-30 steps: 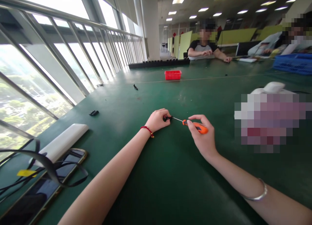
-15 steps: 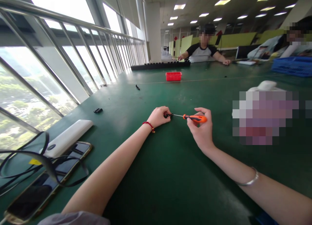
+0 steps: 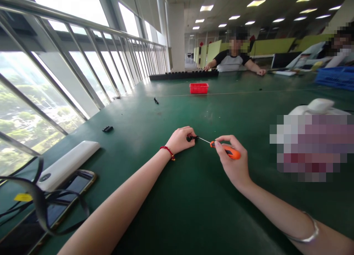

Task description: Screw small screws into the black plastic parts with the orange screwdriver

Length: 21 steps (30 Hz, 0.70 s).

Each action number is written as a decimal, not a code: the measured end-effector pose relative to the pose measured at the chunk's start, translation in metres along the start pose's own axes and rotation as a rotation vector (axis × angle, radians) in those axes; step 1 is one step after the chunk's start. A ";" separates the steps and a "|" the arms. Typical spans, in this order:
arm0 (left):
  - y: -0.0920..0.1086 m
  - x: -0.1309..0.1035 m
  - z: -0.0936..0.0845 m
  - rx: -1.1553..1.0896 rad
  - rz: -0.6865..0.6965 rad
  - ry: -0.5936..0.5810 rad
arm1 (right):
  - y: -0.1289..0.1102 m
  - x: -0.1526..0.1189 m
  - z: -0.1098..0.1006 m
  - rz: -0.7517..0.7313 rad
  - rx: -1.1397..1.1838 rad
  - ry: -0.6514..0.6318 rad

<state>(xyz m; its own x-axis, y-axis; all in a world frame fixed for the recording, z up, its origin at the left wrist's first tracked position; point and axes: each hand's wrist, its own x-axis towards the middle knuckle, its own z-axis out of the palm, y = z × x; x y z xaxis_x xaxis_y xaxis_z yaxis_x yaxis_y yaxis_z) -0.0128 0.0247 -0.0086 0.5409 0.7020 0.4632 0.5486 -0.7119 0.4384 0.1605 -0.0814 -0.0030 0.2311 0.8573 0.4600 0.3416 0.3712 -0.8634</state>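
My left hand point(image 3: 183, 140), with a red bracelet at the wrist, pinches a small black part point(image 3: 190, 138) just above the green table point(image 3: 171, 196). Its exact kind is too small to make out. An orange and black screwdriver point(image 3: 232, 152) lies in the fingers of my right hand point(image 3: 235, 164), closed round the handle. The thin metal shaft points left, and its tip meets the black part or ends right at it. A silver bangle circles my right forearm.
A red bin point(image 3: 198, 88) stands ahead, before a long black rack point(image 3: 184, 75) and a seated person point(image 3: 233, 59). Small black pieces point(image 3: 107, 129) lie left. A white power bank point(image 3: 70, 164), phone point(image 3: 66, 196) and cables are near left. A blue crate point(image 3: 336, 78) sits far right.
The screwdriver's handle has swung down and right, so its shaft now slants. My right hand has moved slightly lower and right. The left hand still pinches the black part. The view has shifted a little.
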 end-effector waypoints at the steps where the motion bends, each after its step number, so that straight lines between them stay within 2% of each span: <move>1: 0.001 0.000 0.000 0.004 -0.002 -0.004 | -0.001 0.000 0.000 -0.021 -0.003 0.008; 5: 0.003 0.000 -0.001 0.023 -0.012 -0.011 | -0.002 -0.001 -0.001 -0.136 0.020 0.060; 10: 0.003 0.000 0.000 0.007 -0.033 -0.014 | -0.003 -0.002 -0.002 -0.032 -0.040 -0.037; 15: 0.002 0.000 0.000 -0.010 -0.048 -0.011 | -0.001 0.000 -0.001 -0.125 -0.007 0.083; 19: 0.002 0.000 -0.001 -0.019 -0.040 -0.015 | -0.002 0.000 -0.002 -0.023 -0.006 -0.018; 21: 0.002 0.000 -0.001 -0.021 -0.036 -0.015 | -0.003 0.000 -0.002 -0.037 -0.013 0.004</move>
<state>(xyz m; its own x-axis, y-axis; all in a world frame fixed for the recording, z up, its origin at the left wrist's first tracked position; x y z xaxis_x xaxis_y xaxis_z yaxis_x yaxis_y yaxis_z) -0.0121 0.0236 -0.0068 0.5302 0.7276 0.4354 0.5546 -0.6860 0.4710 0.1611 -0.0836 -0.0001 0.2217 0.8417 0.4923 0.3616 0.3979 -0.8432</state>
